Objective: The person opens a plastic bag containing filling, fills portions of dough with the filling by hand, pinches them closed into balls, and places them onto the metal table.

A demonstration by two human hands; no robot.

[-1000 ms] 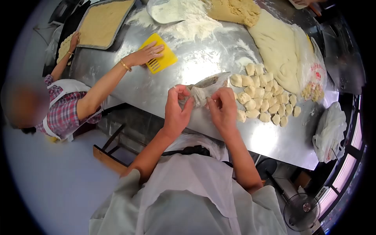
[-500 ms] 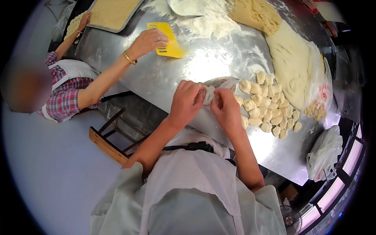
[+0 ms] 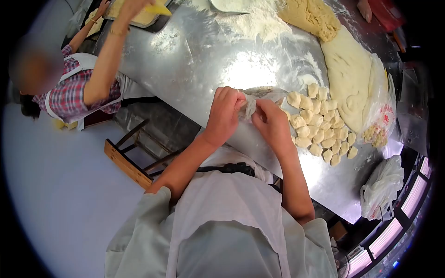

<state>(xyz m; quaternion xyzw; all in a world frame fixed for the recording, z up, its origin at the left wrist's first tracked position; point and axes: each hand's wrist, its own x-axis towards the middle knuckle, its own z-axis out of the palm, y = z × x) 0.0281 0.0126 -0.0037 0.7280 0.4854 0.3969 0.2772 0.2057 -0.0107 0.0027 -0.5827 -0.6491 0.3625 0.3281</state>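
Observation:
Between my two hands, at the near edge of the metal table [image 3: 208, 78], is a bunched piece of thin, pale plastic [image 3: 250, 106]. My left hand [image 3: 224, 116] pinches its left side with curled fingers. On its other side, my right hand [image 3: 272, 124] has thumb and fingers closed on it. Behind my hands lies more clear plastic [image 3: 266, 94] with something dark under it. Just right of my right hand sit several small dough pieces [image 3: 320, 121] in a cluster.
A large dough sheet [image 3: 347, 78] partly under plastic, brown dough [image 3: 313, 18] and flour [image 3: 252, 25] lie farther back. At left, a co-worker's arm [image 3: 107, 65] holds a yellow scraper [image 3: 158, 8] over a tray. A plastic bag [image 3: 382, 187] hangs at right; a wooden stool [image 3: 127, 164] stands below left.
The co-worker's hand with the yellow scraper has moved from the table up to the tray. The view has shifted somewhat. My hands stay close together on the plastic.

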